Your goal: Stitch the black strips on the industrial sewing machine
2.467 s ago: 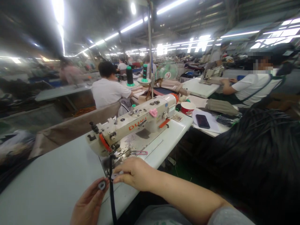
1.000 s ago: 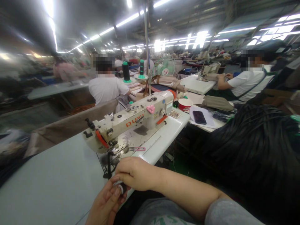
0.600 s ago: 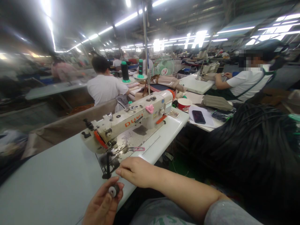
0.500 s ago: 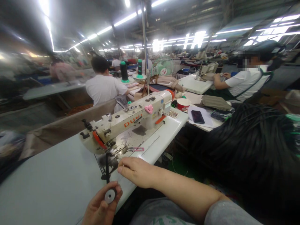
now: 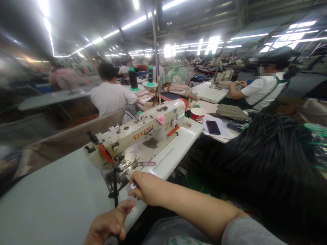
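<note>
My right hand [image 5: 146, 189] pinches a small pale metal disc that looks like a bobbin [image 5: 133, 186], partly covered by the fingers, over the front edge of the sewing machine table. Lower down is my left hand [image 5: 109, 221], its thumb and fingers apart and loosely curved. A greyish rounded shape below it at the frame's bottom edge is too cut off to identify. The sewing machine [image 5: 143, 131] stands just beyond both hands. From its needle area a black strip [image 5: 115, 187] runs down behind my left hand. Pink-handled thread snips [image 5: 147, 163] lie on the machine bed.
A phone [image 5: 213, 127] lies on paper to the right, beside a red and white tub [image 5: 198, 114]. A large bundle of black strips [image 5: 270, 163] fills the right side. Thread cones [image 5: 133, 80] stand behind the machine. Co-workers sit ahead and at right.
The bobbin seen in my left hand has left its fingertips, and a similar disc now shows in my right hand. My left hand has turned over and lowered. The view has shifted slightly.
</note>
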### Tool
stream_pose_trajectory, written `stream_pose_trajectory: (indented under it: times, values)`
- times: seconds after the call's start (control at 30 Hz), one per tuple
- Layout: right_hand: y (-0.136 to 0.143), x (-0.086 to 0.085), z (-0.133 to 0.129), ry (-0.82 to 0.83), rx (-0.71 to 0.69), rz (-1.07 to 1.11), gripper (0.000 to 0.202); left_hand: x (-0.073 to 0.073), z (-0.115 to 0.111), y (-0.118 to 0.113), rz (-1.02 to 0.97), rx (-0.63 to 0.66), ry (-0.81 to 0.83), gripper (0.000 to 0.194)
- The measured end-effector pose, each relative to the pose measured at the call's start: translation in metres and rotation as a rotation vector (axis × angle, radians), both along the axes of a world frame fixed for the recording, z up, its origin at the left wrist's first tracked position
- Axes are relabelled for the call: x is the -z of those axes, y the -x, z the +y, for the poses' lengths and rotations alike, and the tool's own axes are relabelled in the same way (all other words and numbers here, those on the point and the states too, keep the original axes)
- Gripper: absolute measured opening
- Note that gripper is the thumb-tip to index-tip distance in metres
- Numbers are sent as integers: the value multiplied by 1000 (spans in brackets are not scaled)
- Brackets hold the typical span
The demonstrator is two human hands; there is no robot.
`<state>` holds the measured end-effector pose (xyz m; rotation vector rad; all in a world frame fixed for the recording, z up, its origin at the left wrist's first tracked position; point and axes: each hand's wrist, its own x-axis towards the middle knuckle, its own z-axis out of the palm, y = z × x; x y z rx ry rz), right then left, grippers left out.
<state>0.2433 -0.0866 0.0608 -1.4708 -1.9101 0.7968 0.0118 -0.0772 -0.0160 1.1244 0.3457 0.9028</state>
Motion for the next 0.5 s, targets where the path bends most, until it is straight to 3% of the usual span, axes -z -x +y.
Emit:
stream_pose_trajectory:
  times: [0.1, 0.23, 0.33, 0.4, 0.5]
  values:
    - [-9, -7, 6, -101, -16, -80, 30, -1, 10, 2, 24, 216, -148, 51]
    - [-30, -24, 22, -327, 15, -137, 26, -14, 26, -1, 250, 373, -147, 57]
    - [-46, -41, 38, -466, 118, -196, 23, -13, 39, 0, 364, 471, -127, 66]
    - [-55, -54, 49, -530, 168, -198, 19, -7, 45, 5, 406, 442, -89, 67]
    - [-68, -74, 70, -613, 253, -167, 22, 4, 48, 13, 429, 275, -59, 61]
